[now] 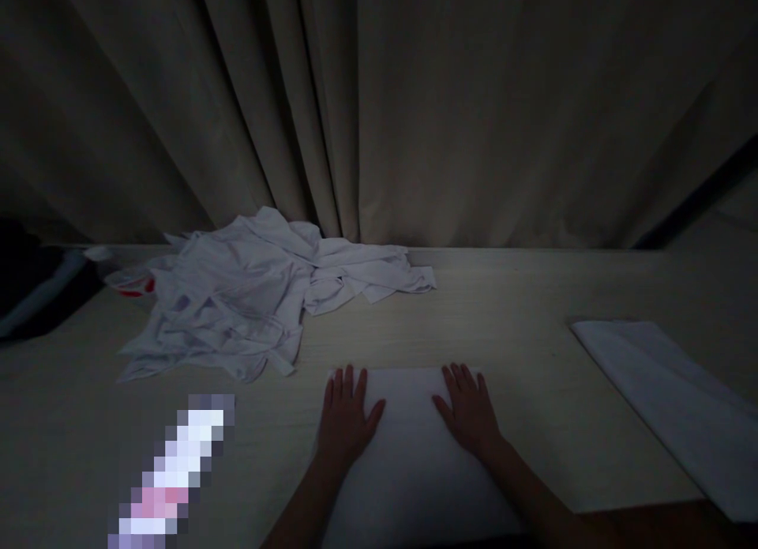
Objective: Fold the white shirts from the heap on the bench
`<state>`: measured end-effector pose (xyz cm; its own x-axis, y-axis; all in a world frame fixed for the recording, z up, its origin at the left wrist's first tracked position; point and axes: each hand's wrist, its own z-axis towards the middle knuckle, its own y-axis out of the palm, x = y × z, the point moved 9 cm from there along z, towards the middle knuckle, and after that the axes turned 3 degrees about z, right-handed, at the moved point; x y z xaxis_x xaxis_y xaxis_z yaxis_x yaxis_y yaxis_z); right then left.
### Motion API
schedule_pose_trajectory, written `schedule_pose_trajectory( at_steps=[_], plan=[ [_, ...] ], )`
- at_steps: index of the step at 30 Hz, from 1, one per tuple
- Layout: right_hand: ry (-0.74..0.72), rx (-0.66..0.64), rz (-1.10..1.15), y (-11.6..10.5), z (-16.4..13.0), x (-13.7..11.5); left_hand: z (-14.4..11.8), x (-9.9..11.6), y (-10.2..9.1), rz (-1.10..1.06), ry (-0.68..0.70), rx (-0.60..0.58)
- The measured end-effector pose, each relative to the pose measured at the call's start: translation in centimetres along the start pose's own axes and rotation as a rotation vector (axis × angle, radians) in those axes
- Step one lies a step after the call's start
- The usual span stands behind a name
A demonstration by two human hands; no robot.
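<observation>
A white cloth (408, 462) lies flat before me on the pale surface, its far edge straight and its near part running toward my body. Near its far left corner, my left hand (347, 419) rests palm down with the fingers stretched out. My right hand (467, 411) presses flat by the far right corner, thumb spread inward. Neither hand grips anything. Between the two thumbs, a bare stretch of the cloth shows.
Crumpled white cloths (237, 296) are heaped at the back left, beside a clear and red plastic item (133, 284). Another flat white cloth (669, 399) lies at right. A blurred-out bright object (178, 462) is at front left. Dark fabric (41, 288) sits far left. A curtain (474, 114) hangs behind.
</observation>
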<state>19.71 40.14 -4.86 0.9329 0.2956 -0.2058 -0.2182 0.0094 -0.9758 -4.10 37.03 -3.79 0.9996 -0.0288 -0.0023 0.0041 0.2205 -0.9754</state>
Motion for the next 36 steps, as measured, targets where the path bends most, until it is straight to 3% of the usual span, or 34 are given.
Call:
schedule_pose_trajectory(
  at_steps=[7,14,26,36],
  plan=[
    [0.099,-0.001,-0.012,0.6,0.4,1.3,0.0,-0.1,-0.2,-0.011,0.009,0.033],
    [0.099,0.264,0.028,-1.5,-0.7,2.1,0.2,0.0,-0.3,-0.018,-0.003,0.036],
    [0.184,0.043,-0.058,-0.1,-0.3,2.5,0.2,-0.4,-0.4,-0.030,-0.021,0.015],
    [0.209,0.067,-0.098,0.3,-0.4,2.8,-0.1,-3.2,-0.4,0.091,-0.049,-0.003]
  ],
)
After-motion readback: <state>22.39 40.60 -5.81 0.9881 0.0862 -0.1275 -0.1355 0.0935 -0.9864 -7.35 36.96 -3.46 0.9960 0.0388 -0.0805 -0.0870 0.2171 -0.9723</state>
